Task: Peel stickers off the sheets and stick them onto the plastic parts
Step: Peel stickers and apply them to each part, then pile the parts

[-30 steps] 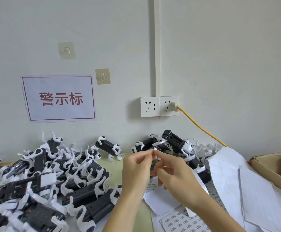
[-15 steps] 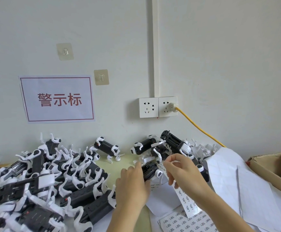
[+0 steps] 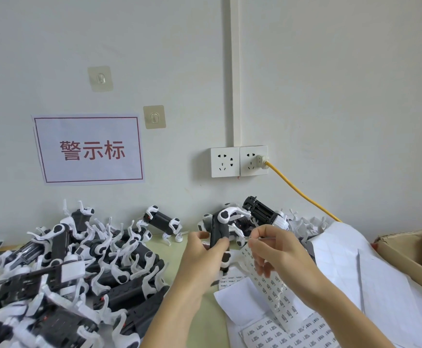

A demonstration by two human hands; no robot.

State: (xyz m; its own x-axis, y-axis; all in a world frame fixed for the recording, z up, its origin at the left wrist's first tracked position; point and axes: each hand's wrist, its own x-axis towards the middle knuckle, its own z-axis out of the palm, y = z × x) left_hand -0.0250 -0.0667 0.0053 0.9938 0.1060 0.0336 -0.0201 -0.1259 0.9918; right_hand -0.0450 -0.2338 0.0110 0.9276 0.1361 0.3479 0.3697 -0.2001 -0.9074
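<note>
A dense heap of black-and-white plastic parts (image 3: 61, 267) is blocking the whole left side of the table (image 3: 177, 243), reaching up to my left forearm. A second cluster of parts (image 3: 267, 217) is crowding the wall directly beyond my hands. I am finding one bare strip of table running between the two heaps toward the wall, just past my left hand (image 3: 202, 257). Loose sticker sheets (image 3: 370, 277) are covering the right side, lying flat and passable from above. A cardboard box (image 3: 405, 249) is walling off the far right edge. A yellow cable (image 3: 303, 194) is slanting down behind the sheets.
</note>
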